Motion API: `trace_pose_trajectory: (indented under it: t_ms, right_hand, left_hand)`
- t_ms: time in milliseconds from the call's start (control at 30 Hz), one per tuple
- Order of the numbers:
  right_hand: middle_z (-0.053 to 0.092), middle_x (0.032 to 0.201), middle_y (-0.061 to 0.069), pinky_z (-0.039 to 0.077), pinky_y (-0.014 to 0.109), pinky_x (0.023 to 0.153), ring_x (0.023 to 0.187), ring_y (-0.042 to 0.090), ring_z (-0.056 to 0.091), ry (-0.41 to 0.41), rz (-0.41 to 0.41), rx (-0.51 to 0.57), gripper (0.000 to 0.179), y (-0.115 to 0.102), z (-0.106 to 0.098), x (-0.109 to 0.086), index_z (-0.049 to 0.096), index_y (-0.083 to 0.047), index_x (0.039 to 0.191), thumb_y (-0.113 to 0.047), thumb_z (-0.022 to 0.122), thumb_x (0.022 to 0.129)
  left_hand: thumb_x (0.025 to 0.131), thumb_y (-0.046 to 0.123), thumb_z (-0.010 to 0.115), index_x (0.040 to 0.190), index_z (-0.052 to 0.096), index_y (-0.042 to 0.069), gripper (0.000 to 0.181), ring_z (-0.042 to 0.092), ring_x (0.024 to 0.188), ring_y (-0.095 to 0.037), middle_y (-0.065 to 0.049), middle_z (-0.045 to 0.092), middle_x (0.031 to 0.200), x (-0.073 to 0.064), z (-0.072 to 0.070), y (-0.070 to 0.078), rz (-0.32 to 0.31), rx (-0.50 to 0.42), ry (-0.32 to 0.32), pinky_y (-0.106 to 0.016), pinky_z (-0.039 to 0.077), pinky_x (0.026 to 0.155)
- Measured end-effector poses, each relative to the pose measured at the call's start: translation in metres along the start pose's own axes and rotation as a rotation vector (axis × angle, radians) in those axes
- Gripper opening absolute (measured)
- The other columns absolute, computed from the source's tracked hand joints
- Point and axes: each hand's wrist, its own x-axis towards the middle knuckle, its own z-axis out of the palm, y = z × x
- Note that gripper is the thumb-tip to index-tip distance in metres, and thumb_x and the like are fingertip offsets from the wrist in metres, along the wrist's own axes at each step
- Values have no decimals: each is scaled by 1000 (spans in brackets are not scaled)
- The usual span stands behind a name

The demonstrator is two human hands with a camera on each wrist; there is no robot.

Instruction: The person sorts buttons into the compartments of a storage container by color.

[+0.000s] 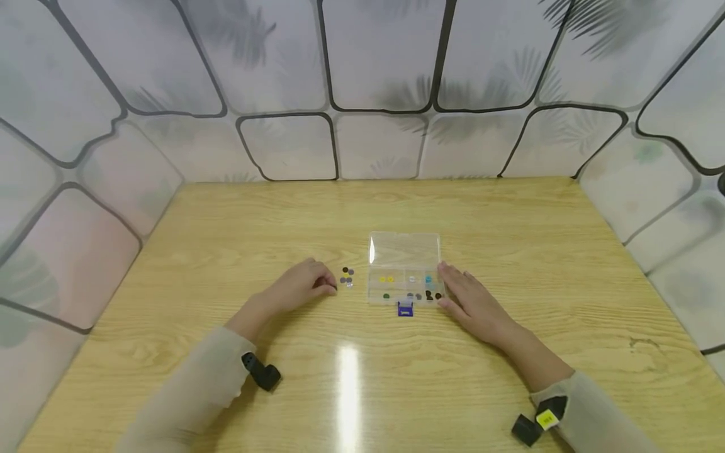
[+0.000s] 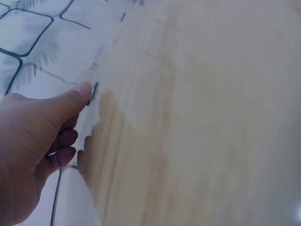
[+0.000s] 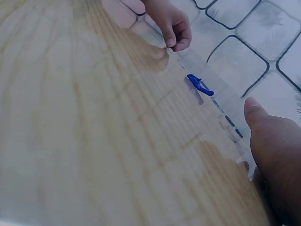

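My left hand (image 1: 300, 286) is at the left of a small pile of discs (image 1: 347, 280) in black, grey-violet, yellow and clear. Between its thumb and fingertips it pinches a small dark disc (image 2: 93, 94), seen edge-on in the left wrist view. A clear plastic box (image 1: 376, 286) stands with its lid (image 1: 404, 250) raised at the back and its blue latch (image 1: 404, 309) hanging at the front. Sorted by colour, yellow, clear, blue, green, grey and black discs lie in its compartments. My right hand (image 1: 476, 308) rests its extended fingers along the box's right side.
The wooden table (image 1: 272, 220) carries everything. Patterned wall panels (image 1: 376, 148) border it at the back and both sides. A bright light reflection (image 1: 348, 396) lies on the tabletop in front of the box.
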Motion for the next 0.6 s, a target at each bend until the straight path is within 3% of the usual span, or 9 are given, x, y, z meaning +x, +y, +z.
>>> trace_pose_trajectory:
  t_ms: [233,433,600]
  right_hand:
    - [20,154,16,13,50,113,141,35,22,-16,17,7,64,-2,-1,0,17,-3,150,-32,45,100]
    - [20,155,15,13,49,114,141,35,22,-20,19,4,64,-2,-2,1,16,-4,150,-32,45,100]
    - [21,154,16,14,50,113,140,36,23,-2,3,-1,63,-1,-1,1,17,-4,150,-32,45,100]
  left_hand:
    - [89,25,66,94,69,13,14,49,82,-11,5,61,86,-1,-1,7,-28,-55,38,-27,44,72]
    - [90,17,66,94,68,11,8,50,86,-14,2,61,89,1,-4,15,-95,-168,92,-30,44,75]
    - [88,17,68,93,68,10,9,48,85,-15,2,59,87,2,-3,21,-61,-221,119,-30,44,74]
